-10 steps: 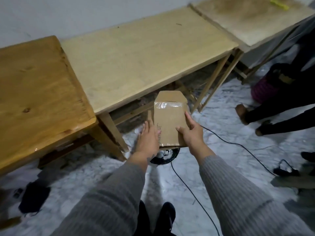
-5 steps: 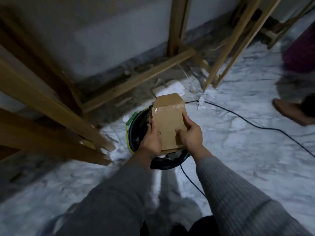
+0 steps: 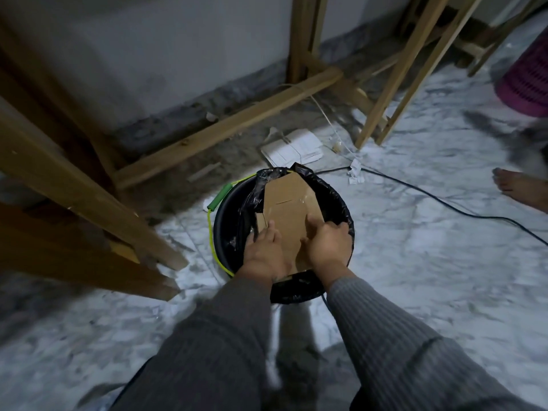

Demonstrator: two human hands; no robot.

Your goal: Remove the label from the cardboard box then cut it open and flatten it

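A flattened brown cardboard box (image 3: 289, 209) lies tilted across the mouth of a black bucket (image 3: 221, 232) lined with a black plastic bag. My left hand (image 3: 264, 250) rests on the box's near left edge, fingers curled around it. My right hand (image 3: 324, 243) presses on the near right part, thumb on the top face. The far flap of the box points away from me toward the wall. No label shows on the visible face.
The bucket has a yellow handle with a green grip (image 3: 219, 197). Wooden table legs (image 3: 89, 191) stand left and behind. A black cable (image 3: 444, 200) crosses the marble floor at right. White papers (image 3: 293, 149) lie behind the bucket. Another person's bare foot (image 3: 516, 188) and a pink basket (image 3: 527, 81) are far right.
My head has dropped from above the tables to floor level. Both hands have carried the flat box down and forward onto the lined bucket's opening.
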